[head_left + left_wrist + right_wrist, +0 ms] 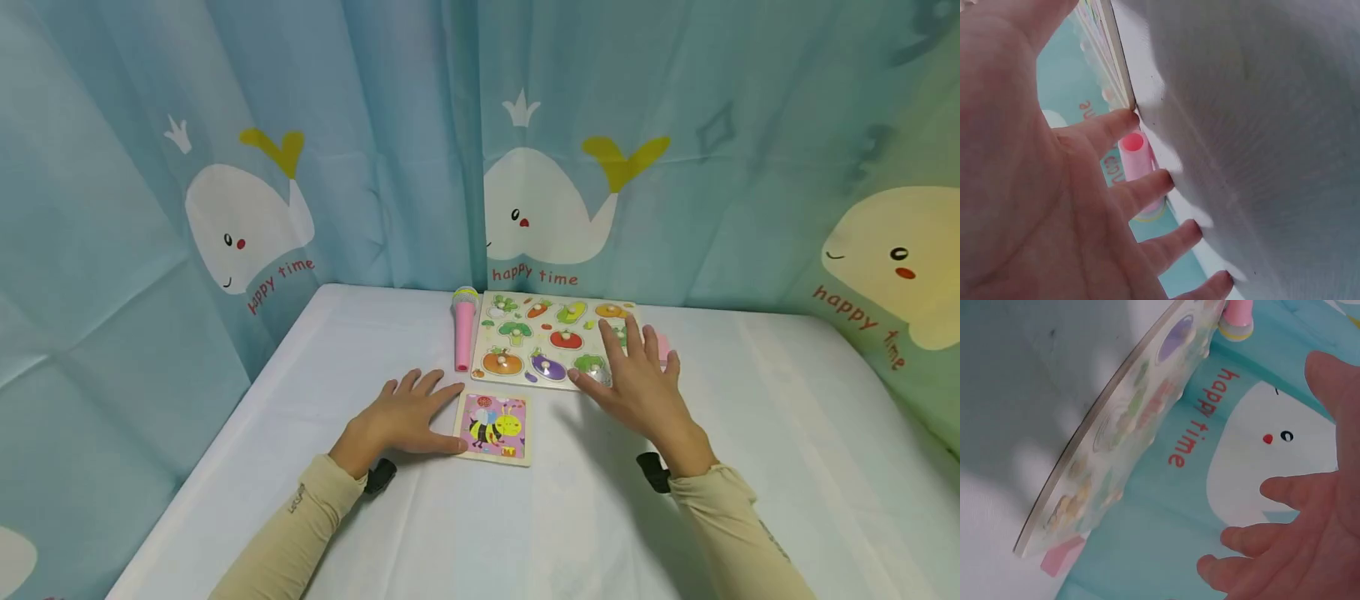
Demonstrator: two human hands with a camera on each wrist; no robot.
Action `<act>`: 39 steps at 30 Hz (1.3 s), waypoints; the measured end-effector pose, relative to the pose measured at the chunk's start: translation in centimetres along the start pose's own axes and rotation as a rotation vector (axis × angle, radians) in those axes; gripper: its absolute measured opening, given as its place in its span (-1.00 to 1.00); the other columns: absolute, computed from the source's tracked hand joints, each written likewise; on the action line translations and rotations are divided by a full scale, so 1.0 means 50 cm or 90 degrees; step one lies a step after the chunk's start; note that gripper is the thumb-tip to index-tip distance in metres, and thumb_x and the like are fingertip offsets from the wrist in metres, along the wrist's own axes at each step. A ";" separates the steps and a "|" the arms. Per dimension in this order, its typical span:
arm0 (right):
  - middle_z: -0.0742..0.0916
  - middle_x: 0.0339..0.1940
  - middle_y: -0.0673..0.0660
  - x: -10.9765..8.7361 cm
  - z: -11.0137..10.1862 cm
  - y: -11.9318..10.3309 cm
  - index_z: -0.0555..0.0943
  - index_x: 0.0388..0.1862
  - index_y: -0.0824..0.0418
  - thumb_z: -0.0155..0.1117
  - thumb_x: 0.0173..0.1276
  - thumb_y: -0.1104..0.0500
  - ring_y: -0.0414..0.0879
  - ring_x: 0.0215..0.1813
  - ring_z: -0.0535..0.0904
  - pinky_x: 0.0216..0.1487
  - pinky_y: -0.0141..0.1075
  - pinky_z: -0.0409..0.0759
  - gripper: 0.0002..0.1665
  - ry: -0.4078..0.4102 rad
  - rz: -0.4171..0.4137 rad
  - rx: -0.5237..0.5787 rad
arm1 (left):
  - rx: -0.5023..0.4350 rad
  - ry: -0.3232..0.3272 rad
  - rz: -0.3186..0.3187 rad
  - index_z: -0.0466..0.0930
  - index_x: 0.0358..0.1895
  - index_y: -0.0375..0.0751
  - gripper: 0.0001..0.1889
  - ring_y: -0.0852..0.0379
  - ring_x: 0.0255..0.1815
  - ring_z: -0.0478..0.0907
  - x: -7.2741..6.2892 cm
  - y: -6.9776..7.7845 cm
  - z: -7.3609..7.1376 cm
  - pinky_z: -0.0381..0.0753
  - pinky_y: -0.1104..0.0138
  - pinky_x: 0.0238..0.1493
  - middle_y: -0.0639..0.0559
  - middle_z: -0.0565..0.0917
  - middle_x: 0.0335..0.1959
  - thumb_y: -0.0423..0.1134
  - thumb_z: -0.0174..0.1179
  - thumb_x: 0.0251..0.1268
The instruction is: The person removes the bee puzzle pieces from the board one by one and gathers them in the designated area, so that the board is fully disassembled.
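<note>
- A left hand (401, 421), fingers spread wide and gripping nothing, rests at the left edge of a square wooden puzzle tray (513, 462) on a white-covered table (315, 542); the index fingertip meets the far left corner, the thumb the near left side.
- Inside the tray's pale frame, a bee puzzle (495, 429) shows a yellow-and-black bee against pink.
- A right hand (641, 392), also spread wide and holding nothing, is raised near the right end of a vegetable peg board (540, 340), its fingers clear of the board in the right wrist view.
- Seated in that board are knobbed pieces, among them a pumpkin (502, 362), an eggplant (547, 367), a tomato (566, 338), a broccoli (515, 333), a carrot (538, 309) and corn (572, 312); the hand hides part of the right side.
- The tray lies just in front of the board's left half.
- A pink toy microphone (464, 333) lies just left of the board, its head pointing away from the person.
- A pink block (663, 346), partly hidden, sits at the board's right.
- Behind hangs a blue curtain (420, 200) printed with whales and "happy time."
</note>
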State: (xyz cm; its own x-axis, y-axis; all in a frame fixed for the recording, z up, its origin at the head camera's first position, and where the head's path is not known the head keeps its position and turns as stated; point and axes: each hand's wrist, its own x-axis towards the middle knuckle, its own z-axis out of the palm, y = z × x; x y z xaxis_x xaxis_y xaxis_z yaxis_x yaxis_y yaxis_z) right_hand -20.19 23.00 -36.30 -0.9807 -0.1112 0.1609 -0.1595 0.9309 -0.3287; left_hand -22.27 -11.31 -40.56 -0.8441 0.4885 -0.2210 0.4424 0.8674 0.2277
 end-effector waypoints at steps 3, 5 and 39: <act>0.05 0.69 0.58 0.005 0.003 -0.009 0.11 0.74 0.34 0.32 0.54 -0.24 0.60 0.65 -0.13 0.42 0.63 -0.15 0.10 -0.006 -0.010 0.017 | 0.003 -0.003 0.001 0.18 0.74 0.12 0.05 -0.36 0.69 0.00 0.000 -0.002 -0.003 0.05 -0.33 0.55 -0.16 0.11 0.73 0.46 0.32 0.27; 0.09 0.68 0.60 0.008 0.006 -0.017 0.13 0.73 0.35 0.33 0.55 -0.21 0.60 0.65 -0.09 0.43 0.62 -0.09 0.06 -0.010 -0.019 0.025 | 0.001 -0.008 0.001 0.17 0.74 0.14 0.06 -0.35 0.70 -0.02 -0.001 -0.002 -0.006 0.03 -0.33 0.55 -0.15 0.10 0.74 0.47 0.33 0.25; 0.62 0.40 0.37 0.063 0.098 -0.175 0.59 0.45 0.31 0.43 0.55 0.06 0.28 0.40 0.55 0.36 0.16 0.54 -0.39 -0.152 -0.203 0.133 | -0.007 -0.006 0.003 0.19 0.73 0.08 0.08 -0.40 0.71 -0.07 -0.003 -0.003 -0.001 -0.01 -0.38 0.55 -0.18 0.07 0.75 0.49 0.34 0.24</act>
State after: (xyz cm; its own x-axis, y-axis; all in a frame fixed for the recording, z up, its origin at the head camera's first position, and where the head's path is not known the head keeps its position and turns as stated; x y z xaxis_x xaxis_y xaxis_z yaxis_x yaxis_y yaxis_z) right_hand -22.42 12.80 -37.46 -0.8739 -0.4806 0.0733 -0.4529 0.7501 -0.4819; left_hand -22.24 -11.52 -40.49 -0.8390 0.4934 -0.2295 0.4426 0.8641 0.2398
